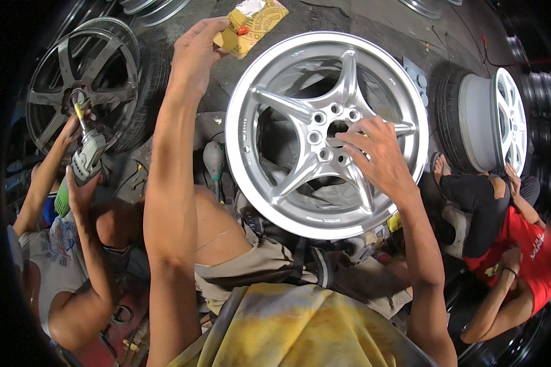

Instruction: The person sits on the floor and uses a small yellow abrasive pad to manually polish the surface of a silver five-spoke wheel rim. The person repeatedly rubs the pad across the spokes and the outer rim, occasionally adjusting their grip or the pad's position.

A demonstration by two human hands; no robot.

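Left hand (197,52), one: yours, raised well forward; thumb and fingers are pinching one edge of the sheet.

Sheet (256,32), one: yellow, printed, apparently sandpaper, bearing a white patch and a red spot; it is showing just beyond the upper left edge of the wheel (326,126).

Right hand (381,156), one: yours; its fingers are spreading and curving over the wheel's centre, beside the middle hole. Whether they are gripping some small piece, I cannot tell.

Wheel, one: silver, five-spoked, lying face up before you, between your forearms.

Step, by judgement: you are probably handling abrasive for sanding the wheel by hand, with the centre under attention.

Next move, by judgement: it is calling for a sure pinch on the sheet and light, even finger pressure around the holes and spoke roots.

Outlying, left: a co-worker's hand (81,186) is supporting a power tool (89,151) near a dark wheel (48,98).

Outlying, right: another co-worker's hand (513,178) is resting at the lower edge of a white wheel (479,125), with a tyre (450,122) standing just behind.
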